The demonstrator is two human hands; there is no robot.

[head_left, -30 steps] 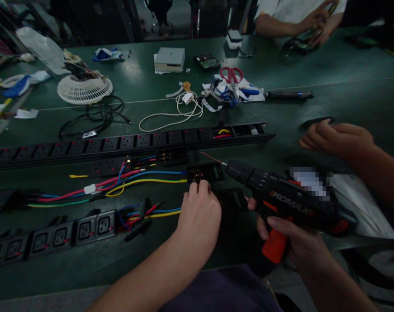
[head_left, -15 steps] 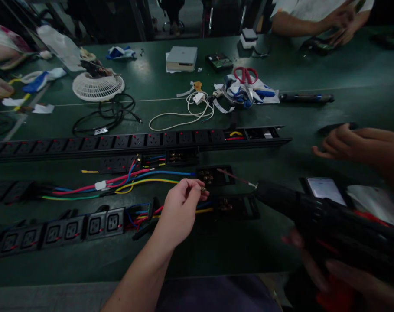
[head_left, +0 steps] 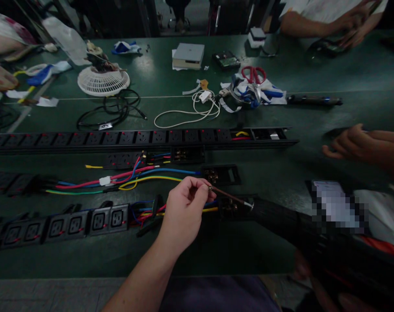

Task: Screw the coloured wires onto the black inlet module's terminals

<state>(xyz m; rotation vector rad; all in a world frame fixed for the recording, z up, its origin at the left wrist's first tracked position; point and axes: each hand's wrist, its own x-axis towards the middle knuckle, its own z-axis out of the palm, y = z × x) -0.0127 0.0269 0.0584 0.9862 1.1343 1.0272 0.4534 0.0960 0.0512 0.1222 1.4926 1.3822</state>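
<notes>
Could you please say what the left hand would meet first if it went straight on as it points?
Probably the long bit of the drill, whose tip shows at the fingers of the left hand; beyond lies a black terminal housing, though depth is hard to judge.

At the upper left of my view I see a white fan cover (head_left: pixel 102 85), with a black cable (head_left: pixel 118 116) curled just below it. Near the top middle I get a pale box (head_left: pixel 188 55) beside a circuit board (head_left: pixel 226 60). Right of them and lower, red-handled scissors (head_left: pixel 254 78) lie on crumpled blue-and-white cloth (head_left: pixel 239 90). A phone (head_left: pixel 328 193), partly blurred out, sits toward my right edge.
</notes>
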